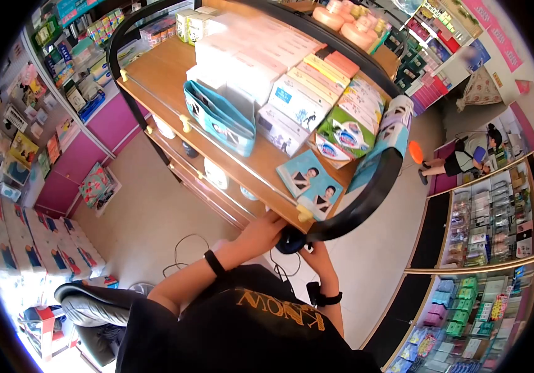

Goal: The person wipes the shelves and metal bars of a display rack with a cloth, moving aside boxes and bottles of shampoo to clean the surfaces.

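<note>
My left hand (268, 229), with a black band on its wrist, reaches to the front edge of the wooden shelf (161, 65); its fingers are hidden at the edge. My right hand (314, 253) is just below the shelf corner, beside the curved black frame (354, 217), and its fingers are mostly hidden. Between the hands is a dark rounded thing (292, 240) I cannot make out. On the shelf above them lie blue packs with a person pictured (304, 177), a green and white pack (346, 133), white boxes (285, 102) and an upright blue bag (220, 121).
Thin black cables (183, 248) lie on the floor behind my left arm. Stacked boxes (43, 242) stand at the left. Glass display cases (484, 224) line the right side, where another person (462, 158) stands farther back. A grey seat (93, 308) is at lower left.
</note>
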{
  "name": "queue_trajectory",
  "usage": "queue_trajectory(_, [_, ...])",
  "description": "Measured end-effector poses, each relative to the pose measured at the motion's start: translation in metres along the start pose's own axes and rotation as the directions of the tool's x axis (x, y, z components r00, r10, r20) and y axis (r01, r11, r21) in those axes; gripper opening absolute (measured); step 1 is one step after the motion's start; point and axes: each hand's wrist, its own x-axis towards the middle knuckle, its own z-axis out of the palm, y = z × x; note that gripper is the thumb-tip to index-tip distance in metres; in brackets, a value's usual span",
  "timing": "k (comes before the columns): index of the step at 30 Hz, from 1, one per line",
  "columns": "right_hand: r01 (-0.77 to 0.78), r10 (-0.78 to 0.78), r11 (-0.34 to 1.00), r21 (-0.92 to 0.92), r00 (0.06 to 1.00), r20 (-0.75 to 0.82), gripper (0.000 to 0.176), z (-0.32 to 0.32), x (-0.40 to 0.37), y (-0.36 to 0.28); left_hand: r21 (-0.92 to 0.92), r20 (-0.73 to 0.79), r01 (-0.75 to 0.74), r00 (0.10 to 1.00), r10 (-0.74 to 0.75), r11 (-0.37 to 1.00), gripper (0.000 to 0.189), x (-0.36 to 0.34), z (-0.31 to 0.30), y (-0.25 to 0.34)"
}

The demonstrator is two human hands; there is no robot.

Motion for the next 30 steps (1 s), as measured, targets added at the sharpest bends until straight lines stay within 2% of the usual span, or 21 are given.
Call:
queue_trajectory(1, [0.039, -0.035, 0.992, 0.121, 0.999, -0.033, 0.048, 0.007, 0.0, -0.005, 0.003, 0.021, -0.011, 1.0, 0.011, 1.0, 0.046, -0.003, -0.001, -0.001])
queue_trajectory(2, [0.085, -0.078, 0.991, 0.103, 0.994, -0.075, 0.048, 0.011, 0.001, -0.008, 0.007, 0.042, -0.022, 0.999, 0.021, 1.0, 0.046, -0.007, 0.0, -0.002])
queue_trajectory(4, [0.262, -0.265, 0.964, -0.045, 0.961, -0.084, 0.051, 0.017, 0.012, 0.004, 0.016, 0.043, -0.041, 0.998, 0.041, 0.999, 0.042, -0.015, 0.006, -0.012])
queue_trajectory(6, [0.253, -0.255, 0.966, -0.053, 0.966, -0.038, 0.052, 0.016, 0.017, 0.005, -0.006, 0.058, -0.036, 0.998, 0.036, 0.999, 0.04, -0.024, 0.007, -0.018])
queue_trajectory(7, [0.246, -0.246, 0.967, -0.061, 0.969, 0.008, 0.054, 0.012, 0.018, 0.003, 0.008, 0.14, 0.044, 0.989, -0.044, 0.999, 0.04, -0.027, 0.008, -0.022])
queue_trajectory(10, [0.186, -0.181, 0.979, -0.08, 0.982, 0.059, 0.054, -0.004, 0.016, -0.001, -0.026, 0.179, 0.056, 0.982, -0.05, 0.998, 0.034, -0.03, 0.004, -0.026])
queue_trajectory(11, [0.302, -0.299, 0.93, -0.209, 0.953, 0.047, 0.052, -0.009, 0.017, -0.002, -0.023, 0.181, 0.054, 0.982, -0.049, 0.998, 0.034, -0.028, 0.002, -0.027])
queue_trajectory(13, [0.294, -0.291, 0.939, -0.176, 0.956, 0.044, 0.05, -0.024, 0.012, -0.024, -0.05, 0.093, 0.061, 0.994, -0.057, 0.997, 0.03, -0.027, -0.003, -0.028])
queue_trajectory(14, [0.281, -0.278, 0.949, -0.146, 0.96, 0.041, 0.049, -0.032, 0.008, -0.041, -0.043, 0.102, 0.061, 0.993, -0.056, 0.997, 0.03, -0.025, -0.006, -0.028])
queue_trajectory(15, [0.227, -0.216, 0.966, -0.125, 0.972, 0.096, 0.04, -0.041, 0.008, -0.046, -0.041, 0.062, 0.048, 0.997, -0.046, 0.998, 0.03, -0.022, -0.009, -0.028])
queue_trajectory(16, [0.226, -0.217, 0.967, -0.119, 0.972, 0.088, 0.04, -0.045, 0.007, -0.056, -0.04, 0.02, 0.035, 0.999, -0.034, 0.999, 0.03, -0.018, -0.011, -0.026])
queue_trajectory(18, [0.215, -0.201, 0.973, -0.088, 0.969, 0.142, 0.031, -0.051, 0.008, -0.071, -0.007, 0.025, 0.033, 0.999, -0.033, 0.999, 0.029, -0.013, -0.014, -0.024])
queue_trajectory(21, [0.24, -0.237, 0.971, -0.007, 0.963, 0.125, 0.029, -0.049, 0.014, -0.065, 0.037, 0.035, 0.056, 0.998, -0.058, 0.998, 0.032, -0.008, -0.015, -0.014])
queue_trajectory(22, [0.251, -0.248, 0.968, -0.001, 0.96, 0.131, 0.029, -0.05, 0.018, -0.064, 0.042, 0.053, 0.075, 0.996, -0.077, 0.996, 0.035, -0.008, -0.012, -0.01])
queue_trajectory(24, [0.235, -0.226, 0.972, 0.0, 0.934, 0.277, 0.031, -0.053, 0.024, -0.062, 0.087, 0.048, 0.107, 0.993, -0.112, 0.99, 0.039, -0.012, 0.008, -0.017])
queue_trajectory(25, [0.322, -0.32, 0.946, 0.036, 0.915, 0.245, 0.036, -0.048, 0.027, -0.048, 0.12, 0.049, 0.134, 0.989, -0.141, 0.984, 0.044, -0.013, 0.018, -0.019])
queue_trajectory(28, [0.254, -0.251, 0.967, 0.018, 0.941, 0.226, 0.046, -0.052, 0.037, -0.022, 0.123, 0.049, 0.229, 0.971, -0.236, 0.966, 0.049, -0.014, 0.036, -0.019])
queue_trajectory(30, [0.329, -0.317, 0.944, -0.002, 0.912, 0.26, 0.043, -0.071, 0.046, -0.019, 0.126, -0.022, 0.236, 0.972, -0.236, 0.963, 0.046, -0.015, 0.042, -0.015])
